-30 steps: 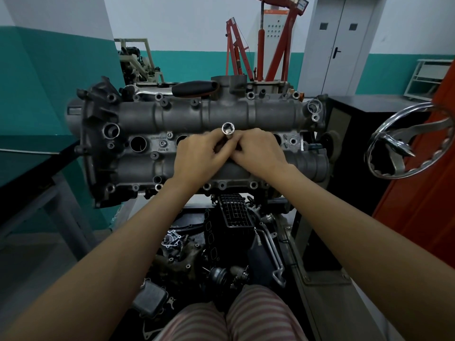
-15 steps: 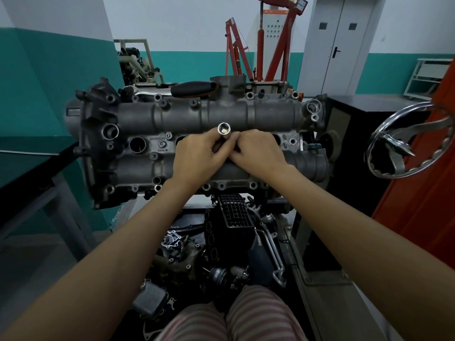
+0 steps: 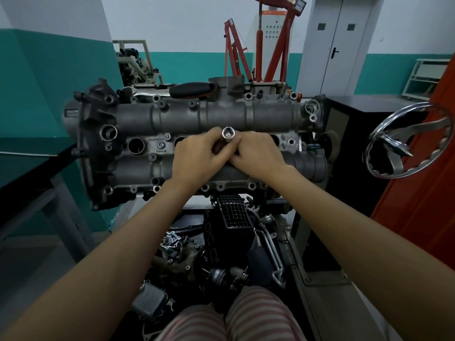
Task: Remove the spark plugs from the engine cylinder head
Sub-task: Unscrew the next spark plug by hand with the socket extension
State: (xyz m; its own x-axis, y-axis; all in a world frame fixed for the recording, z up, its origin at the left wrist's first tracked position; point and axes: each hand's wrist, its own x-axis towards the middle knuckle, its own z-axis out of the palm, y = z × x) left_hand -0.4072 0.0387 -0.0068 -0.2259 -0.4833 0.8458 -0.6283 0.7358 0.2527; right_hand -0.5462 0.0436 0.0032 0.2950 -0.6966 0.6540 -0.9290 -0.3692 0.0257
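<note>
Plainly both hands meet over the middle of the cylinder head, on a chrome socket that stands up out of one of the central plug wells; the left hand curls its fingers round the shaft from one side and the right hand pinches it from the other, so neither is spread wide. That two-sided hold looks meant to keep the long tool straight in the well while it is turned or drawn out by hand; its square drive end faces up with no ratchet on it. Whether a spark plug sits inside the socket cannot be told; the well beneath is hidden by the fingers. An open well shows dark towards the left end of the head; a black-handled tool lies along the far edge, within reach for the next plug, I judge.
</note>
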